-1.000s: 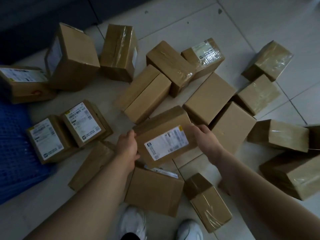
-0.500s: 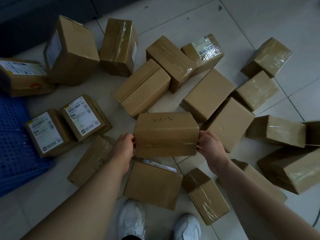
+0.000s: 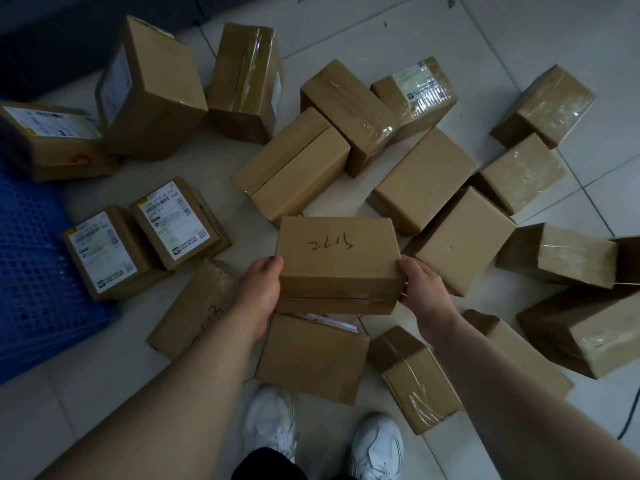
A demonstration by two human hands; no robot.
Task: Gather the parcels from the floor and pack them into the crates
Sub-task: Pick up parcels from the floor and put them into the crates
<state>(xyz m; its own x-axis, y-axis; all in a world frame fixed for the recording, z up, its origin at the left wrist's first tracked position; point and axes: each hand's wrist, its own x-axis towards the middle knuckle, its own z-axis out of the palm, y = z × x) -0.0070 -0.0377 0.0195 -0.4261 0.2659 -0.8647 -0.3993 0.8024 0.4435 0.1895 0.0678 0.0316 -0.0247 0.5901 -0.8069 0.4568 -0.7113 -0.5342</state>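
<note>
We are holding a brown cardboard parcel (image 3: 337,258) at the centre of the view, above the floor (image 3: 398,32) and the other boxes. Our left hand (image 3: 258,289) is clamped on its left end and our right hand (image 3: 420,292) on its right end, thumbs lying over the top edge. Handwriting in dark marker is facing up on its top; it looks like "2615", though the last strokes are loose. Half a second ago the same face was just tipping into view, and a second ago a white printed label was facing us instead, so we are turning the parcel over in our grip.

At nine o'clock two labelled parcels (image 3: 138,237) are lying side by side, touching; their white shipping labels are carrying barcodes and small print too fine to read, apart from what seems to be "KGZ" on the right one. At seven o'clock a flat parcel (image 3: 194,310) is showing a handwritten "13". At one o'clock a taped parcel (image 3: 420,88) is showing a label under shiny film, unreadable. At ten o'clock another labelled box (image 3: 52,140) is sitting beside the blue crate (image 3: 31,271), which is filling the left edge. Our white shoes (image 3: 270,424) are standing at six o'clock.
</note>
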